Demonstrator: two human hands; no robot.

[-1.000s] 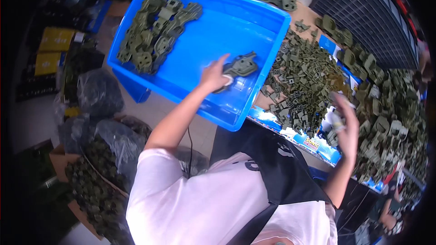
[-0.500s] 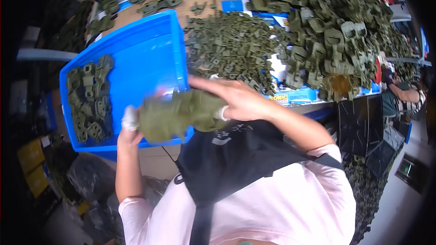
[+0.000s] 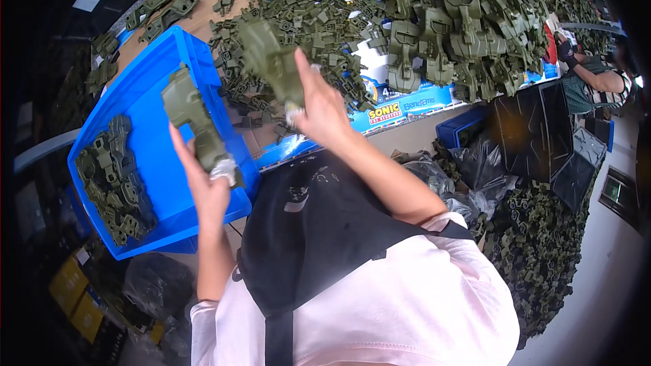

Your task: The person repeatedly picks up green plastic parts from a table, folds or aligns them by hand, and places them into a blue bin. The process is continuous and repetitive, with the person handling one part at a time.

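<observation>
My left hand (image 3: 209,190), thumb wrapped in white, grips a long olive-green moulded plastic part (image 3: 192,112). That part is tilted over the right side of a blue plastic bin (image 3: 150,139). A second olive-green plastic part (image 3: 264,54), smeared by motion, is in my right hand (image 3: 324,110), whose index finger lies along it. This hand is above the pile of small green plastic pieces (image 3: 325,20) on the table. Inside the bin, a row of similar green parts (image 3: 115,183) lies along the left wall.
Large green parts (image 3: 468,24) are heaped at the back right. Blue printed cardboard (image 3: 407,105) edges the table. Clear plastic bags (image 3: 159,281) lie below left; a broad mass of green pieces (image 3: 536,257) is at lower right. Another person (image 3: 600,81) works at far right.
My hands, formerly close together around blurred green parts by the bin's front edge, are now apart, each with one part. The right has risen over the small pieces. The whole view has shifted.
</observation>
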